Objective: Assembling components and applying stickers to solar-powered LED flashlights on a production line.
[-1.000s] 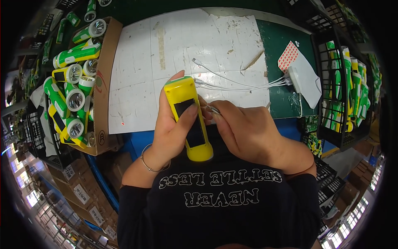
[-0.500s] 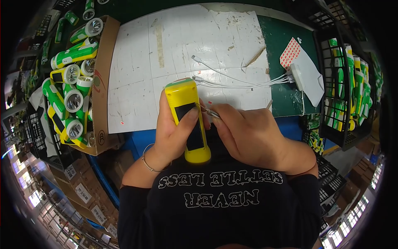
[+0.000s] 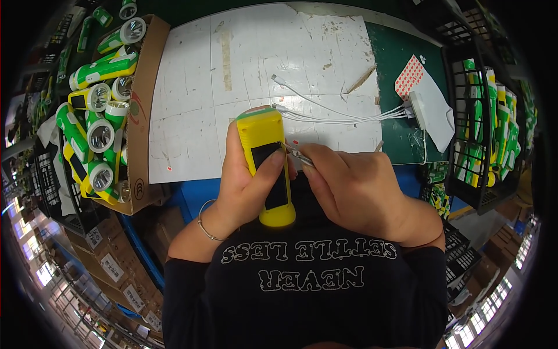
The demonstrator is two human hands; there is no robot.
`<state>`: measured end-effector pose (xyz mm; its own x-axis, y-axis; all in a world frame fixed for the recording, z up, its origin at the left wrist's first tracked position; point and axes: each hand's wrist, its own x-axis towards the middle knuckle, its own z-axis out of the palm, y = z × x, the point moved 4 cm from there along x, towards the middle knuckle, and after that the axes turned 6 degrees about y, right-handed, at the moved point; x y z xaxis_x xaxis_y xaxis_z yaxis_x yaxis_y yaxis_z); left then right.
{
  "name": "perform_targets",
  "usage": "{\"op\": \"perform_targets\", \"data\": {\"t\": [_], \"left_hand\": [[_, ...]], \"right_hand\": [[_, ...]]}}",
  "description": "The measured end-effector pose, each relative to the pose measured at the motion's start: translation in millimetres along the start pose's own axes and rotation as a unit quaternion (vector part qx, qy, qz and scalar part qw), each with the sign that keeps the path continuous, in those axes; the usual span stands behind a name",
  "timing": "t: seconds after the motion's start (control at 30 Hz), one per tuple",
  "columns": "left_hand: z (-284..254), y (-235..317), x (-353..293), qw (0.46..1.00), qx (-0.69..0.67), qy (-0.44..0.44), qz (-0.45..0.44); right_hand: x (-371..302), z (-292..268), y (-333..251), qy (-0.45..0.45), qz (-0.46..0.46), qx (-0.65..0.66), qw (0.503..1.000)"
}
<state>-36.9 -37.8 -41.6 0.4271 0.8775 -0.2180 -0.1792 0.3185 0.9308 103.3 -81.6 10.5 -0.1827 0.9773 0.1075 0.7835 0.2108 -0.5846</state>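
Observation:
My left hand is wrapped round a yellow and green flashlight. Its thumb presses on the dark panel set in the yellow side, and the lamp end points down toward my shirt. My right hand pinches a slim silvery metal tool; its exact kind is hard to make out. The tip of that tool is close to the flashlight's right edge, beside the panel. Whether it touches the casing I cannot tell. The fingers of my left hand behind the flashlight are mostly hidden.
Left of the worn white board is a cardboard box full of similar flashlights. White charging cables run to a white charger block on the right. A black crate beyond it holds more green and yellow flashlights.
The flashlight and my left hand have shifted slightly right and up. My right hand keeps its pinch on the metal tool, which is tilted a little differently. The view has moved slightly.

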Motion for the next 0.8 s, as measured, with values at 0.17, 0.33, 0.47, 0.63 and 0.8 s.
{"op": "perform_targets", "data": {"t": [0.17, 0.33, 0.47, 0.63, 0.8], "left_hand": [[-2.0, -1.6, -0.3, 0.999, -0.029, 0.000, -0.025], [-4.9, 0.0, 0.6, 0.998, -0.032, -0.020, -0.043], [0.3, 8.4, 0.7, 0.994, 0.104, -0.028, 0.004], [2.5, 8.7, -1.5, 0.988, 0.139, -0.065, 0.008], [4.1, 9.0, -4.8, 0.990, 0.113, -0.084, 0.012]], "right_hand": [[1.8, -0.5, 0.2, 0.010, -0.004, 0.024, 1.000], [6.9, 0.0, 12.9, 0.144, -0.050, 0.104, 0.983], [8.2, 2.2, 11.1, 0.175, -0.092, 0.072, 0.978], [12.1, 2.4, 12.6, 0.170, -0.041, 0.045, 0.984], [12.3, 3.5, 14.1, 0.177, -0.035, 0.012, 0.983]]}}
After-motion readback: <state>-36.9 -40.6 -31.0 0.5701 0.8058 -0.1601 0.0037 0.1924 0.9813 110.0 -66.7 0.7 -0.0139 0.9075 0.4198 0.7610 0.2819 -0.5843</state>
